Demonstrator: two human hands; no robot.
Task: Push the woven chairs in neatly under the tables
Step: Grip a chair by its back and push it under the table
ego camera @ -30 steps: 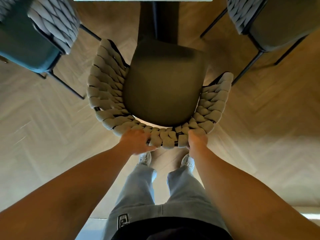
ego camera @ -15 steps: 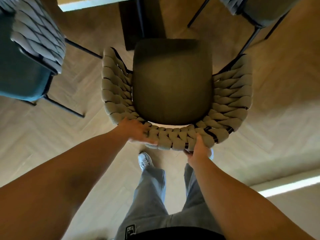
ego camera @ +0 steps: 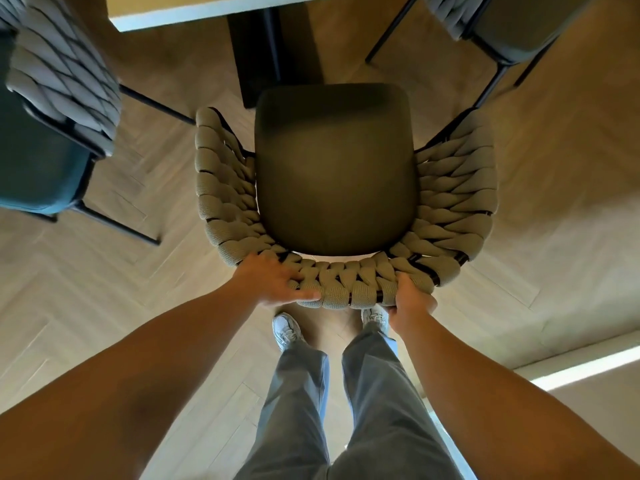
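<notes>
A woven chair [ego camera: 450,202] with a beige braided back and a dark olive seat cushion stands directly below me. Its seat front faces the light table edge [ego camera: 194,13] at the top of the view and lies short of it, close to the table's dark leg [ego camera: 263,53]. My left hand [ego camera: 273,280] grips the braided back rim at its left rear. On the right rear of that rim my right hand [ego camera: 410,299] is closed around the weave. Both arms reach forward from the bottom of the frame.
A second woven chair with a teal seat [ego camera: 38,150] stands at the left. A third one [ego camera: 502,26] stands at the upper right, its black legs near the held chair's right arm. Herringbone wood floor [ego camera: 554,220] lies all around. My feet stand just behind the chair.
The chair has turned and come away from the table edge, so its whole seat now shows. Both hands stay on the back rim and my feet have stepped.
</notes>
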